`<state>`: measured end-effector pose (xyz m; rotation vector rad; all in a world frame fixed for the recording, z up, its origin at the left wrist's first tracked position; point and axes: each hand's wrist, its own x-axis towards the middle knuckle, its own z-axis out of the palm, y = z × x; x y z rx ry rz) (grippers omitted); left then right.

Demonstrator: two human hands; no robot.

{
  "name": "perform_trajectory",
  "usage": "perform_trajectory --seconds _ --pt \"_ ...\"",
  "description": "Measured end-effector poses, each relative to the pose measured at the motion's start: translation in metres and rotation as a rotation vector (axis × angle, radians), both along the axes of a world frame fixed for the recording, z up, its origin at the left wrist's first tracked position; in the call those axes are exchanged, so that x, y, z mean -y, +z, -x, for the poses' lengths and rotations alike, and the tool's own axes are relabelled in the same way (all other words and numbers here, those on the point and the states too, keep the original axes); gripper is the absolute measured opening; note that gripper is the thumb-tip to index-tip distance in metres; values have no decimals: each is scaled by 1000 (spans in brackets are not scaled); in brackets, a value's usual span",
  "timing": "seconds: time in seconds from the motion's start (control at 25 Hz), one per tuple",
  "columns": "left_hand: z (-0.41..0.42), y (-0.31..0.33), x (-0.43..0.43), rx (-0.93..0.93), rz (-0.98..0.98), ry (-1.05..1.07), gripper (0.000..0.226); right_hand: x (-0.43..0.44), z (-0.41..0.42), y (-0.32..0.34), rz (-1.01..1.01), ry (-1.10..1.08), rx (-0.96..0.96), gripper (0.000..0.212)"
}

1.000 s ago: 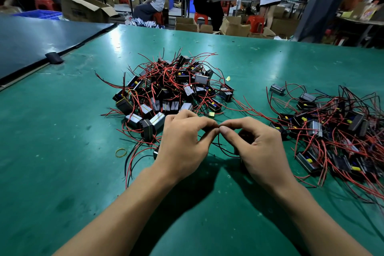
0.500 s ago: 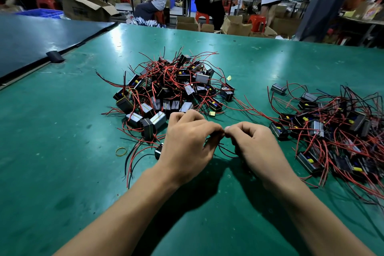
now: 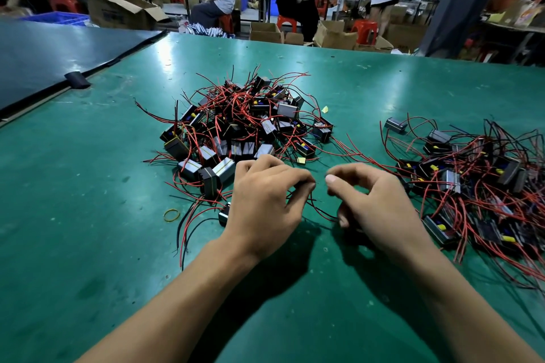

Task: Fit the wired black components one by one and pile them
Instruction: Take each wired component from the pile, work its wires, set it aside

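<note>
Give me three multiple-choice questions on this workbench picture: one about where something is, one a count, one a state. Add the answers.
1. Where does the yellow rubber band lie?
A) on the green table, left of the left hand
B) on a cardboard box
C) at the far edge

2. How many piles of wired black components are there?
A) one
B) two
C) four

3. How do the left hand and the right hand stand?
A) interlocked
B) pressed flat
C) fingers curled, a gap between the hands

Answers:
1 A: the band lies on bare surface beside that hand.
2 B: a centre pile and a right pile.
3 C: green shows between the fingertips.
</note>
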<state>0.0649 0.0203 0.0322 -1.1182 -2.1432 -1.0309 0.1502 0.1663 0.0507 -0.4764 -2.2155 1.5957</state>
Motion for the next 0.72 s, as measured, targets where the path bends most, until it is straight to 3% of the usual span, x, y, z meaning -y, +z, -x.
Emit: perform_trajectory --seconds 0.16,0.24,0.4,0.56,0.72 --pt "3 0 0 100 6 -30 11 -8 1 -9 -581 63 -290 15" --pt "3 -1 1 99 8 -42 10 -10 2 -13 -685 82 -343 13" --pt "4 -3 2 58 -2 -47 7 -10 3 -15 -700 89 -358 9" --pt "4 -3 1 -75 -34 -17 3 -2 3 -13 -509 28 -221 13" --pt "4 -4 0 -222 -35 -23 5 5 7 -3 100 43 45 29"
